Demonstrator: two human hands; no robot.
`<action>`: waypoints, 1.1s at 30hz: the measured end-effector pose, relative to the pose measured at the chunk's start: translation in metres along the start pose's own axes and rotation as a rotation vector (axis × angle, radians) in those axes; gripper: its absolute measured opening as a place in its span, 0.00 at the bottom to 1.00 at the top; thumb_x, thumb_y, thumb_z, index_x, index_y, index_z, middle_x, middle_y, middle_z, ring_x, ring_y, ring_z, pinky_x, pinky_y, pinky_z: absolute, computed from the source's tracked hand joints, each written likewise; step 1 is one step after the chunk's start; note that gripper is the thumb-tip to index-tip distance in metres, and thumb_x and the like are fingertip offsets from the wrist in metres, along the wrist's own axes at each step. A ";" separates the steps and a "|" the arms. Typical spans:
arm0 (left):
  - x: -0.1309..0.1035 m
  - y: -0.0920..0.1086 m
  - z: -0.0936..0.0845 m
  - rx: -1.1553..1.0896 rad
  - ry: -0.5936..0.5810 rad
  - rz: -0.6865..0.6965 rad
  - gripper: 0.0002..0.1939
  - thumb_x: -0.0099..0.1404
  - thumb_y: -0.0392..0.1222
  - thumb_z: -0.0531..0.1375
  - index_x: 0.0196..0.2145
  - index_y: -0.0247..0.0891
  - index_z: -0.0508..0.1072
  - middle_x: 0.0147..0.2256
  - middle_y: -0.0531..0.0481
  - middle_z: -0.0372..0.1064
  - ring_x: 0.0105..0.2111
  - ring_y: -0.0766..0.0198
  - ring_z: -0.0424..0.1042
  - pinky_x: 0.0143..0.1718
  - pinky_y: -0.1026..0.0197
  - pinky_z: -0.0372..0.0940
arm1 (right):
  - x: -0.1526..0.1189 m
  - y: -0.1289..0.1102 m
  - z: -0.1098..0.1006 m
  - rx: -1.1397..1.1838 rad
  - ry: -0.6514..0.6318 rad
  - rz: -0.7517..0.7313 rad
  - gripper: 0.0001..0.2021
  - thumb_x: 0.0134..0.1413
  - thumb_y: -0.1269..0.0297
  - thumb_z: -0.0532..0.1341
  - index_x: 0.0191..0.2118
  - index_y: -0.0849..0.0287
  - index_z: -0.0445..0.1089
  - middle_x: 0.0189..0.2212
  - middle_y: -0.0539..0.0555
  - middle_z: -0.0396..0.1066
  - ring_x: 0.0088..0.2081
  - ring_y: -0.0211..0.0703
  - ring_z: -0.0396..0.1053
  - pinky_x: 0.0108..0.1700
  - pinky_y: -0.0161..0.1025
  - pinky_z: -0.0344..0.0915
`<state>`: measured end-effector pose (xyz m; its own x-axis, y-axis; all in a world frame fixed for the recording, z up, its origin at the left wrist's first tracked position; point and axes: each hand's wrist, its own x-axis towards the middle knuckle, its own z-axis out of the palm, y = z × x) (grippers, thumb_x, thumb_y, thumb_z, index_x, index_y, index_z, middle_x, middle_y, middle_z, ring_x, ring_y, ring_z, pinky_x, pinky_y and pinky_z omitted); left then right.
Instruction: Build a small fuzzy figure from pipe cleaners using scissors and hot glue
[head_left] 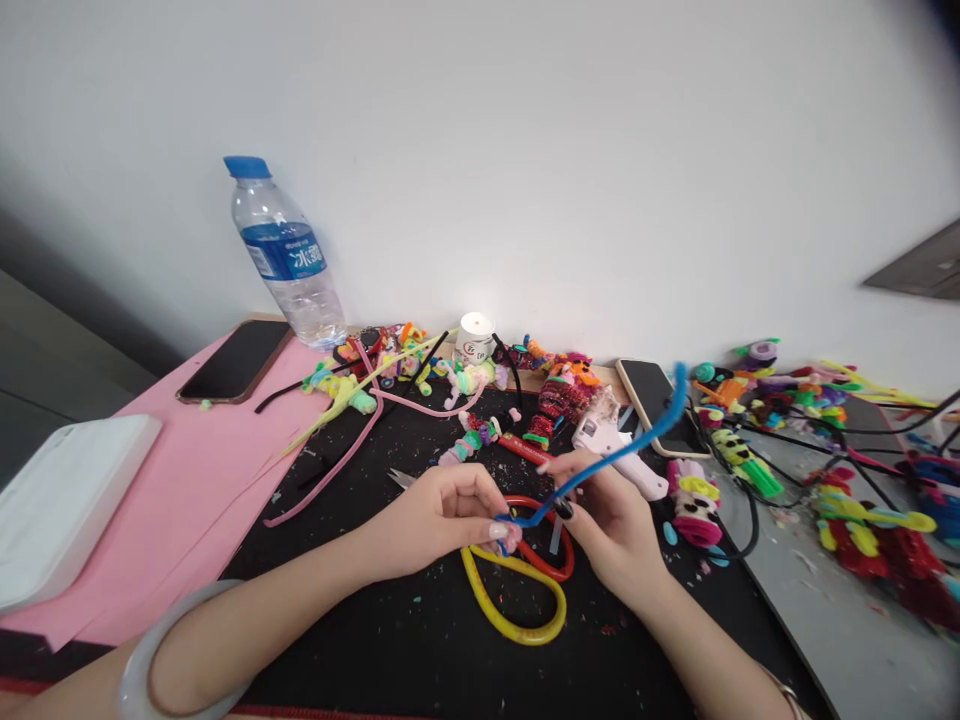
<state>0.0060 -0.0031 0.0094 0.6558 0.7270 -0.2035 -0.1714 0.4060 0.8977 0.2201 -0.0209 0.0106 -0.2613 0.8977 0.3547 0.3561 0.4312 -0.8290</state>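
Pinched between the thumb and fingers of my left hand [450, 515] is a small pink pipe-cleaner piece [511, 540] with blue wound at its top. A long blue pipe cleaner [630, 447] runs from that piece up to the right, its far end bent upward. My right hand [611, 525] is closed around the lower part of this blue stem, thumb and fingers meeting near it. Just below both hands lie scissors with red and yellow handles [517, 632]; their blade tips show left of my left hand. The pink piece is partly hidden by my fingers.
A water bottle [289, 270] leans against the wall. A dark phone [236, 362] and a white box [71, 505] lie on pink paper at left. A white glue gun [622, 455], another phone [660, 400] and several pipe-cleaner figures [694, 505] are spread around the black mat [360, 640].
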 end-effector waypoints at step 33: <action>0.004 -0.001 -0.007 -0.090 0.413 0.098 0.08 0.53 0.38 0.67 0.29 0.34 0.71 0.32 0.51 0.74 0.30 0.68 0.74 0.36 0.65 0.69 | -0.005 -0.010 0.017 -0.209 -0.107 0.022 0.09 0.57 0.72 0.52 0.26 0.57 0.58 0.22 0.48 0.60 0.23 0.36 0.57 0.26 0.34 0.54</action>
<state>0.0043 0.0031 0.0047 0.2875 0.9175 -0.2748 -0.2936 0.3575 0.8866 0.2023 -0.0311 0.0101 -0.3413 0.8970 0.2808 0.5379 0.4314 -0.7243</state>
